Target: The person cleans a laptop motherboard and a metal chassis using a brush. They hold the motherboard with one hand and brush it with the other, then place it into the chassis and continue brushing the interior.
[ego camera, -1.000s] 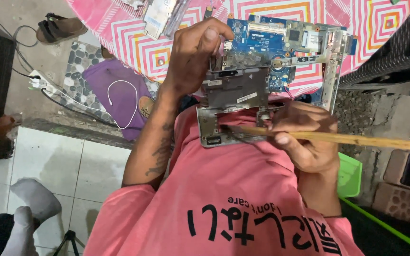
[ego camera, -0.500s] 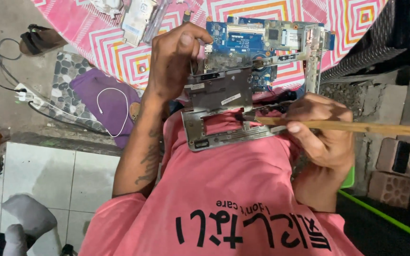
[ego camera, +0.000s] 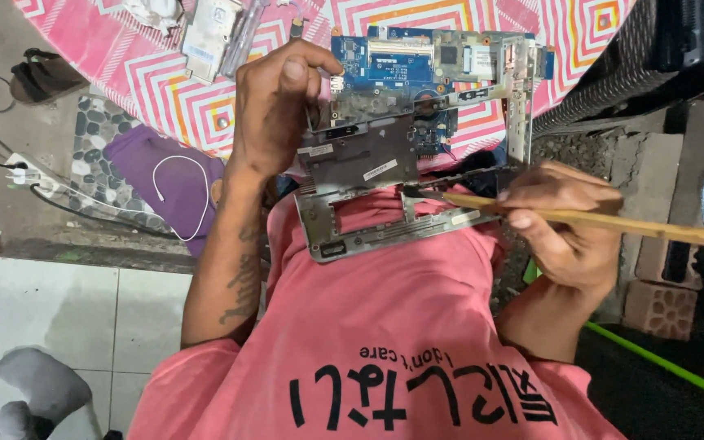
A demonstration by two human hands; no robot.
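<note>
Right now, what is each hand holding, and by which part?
Left hand grips the circuit board assembly by its upper left edge. Right hand pinches the wooden-handled brush along its handle, near the bristle end.

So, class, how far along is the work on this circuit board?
Done: the board is bare, out of any case, and loose parts lie on the patterned cloth.
In hand: the left hand holds the board over the chest, and the right hand puts a wooden stick, dark tip first, to its lower edge.
Left: the board's middle looks grey and dusty, so probably much remains.
</note>
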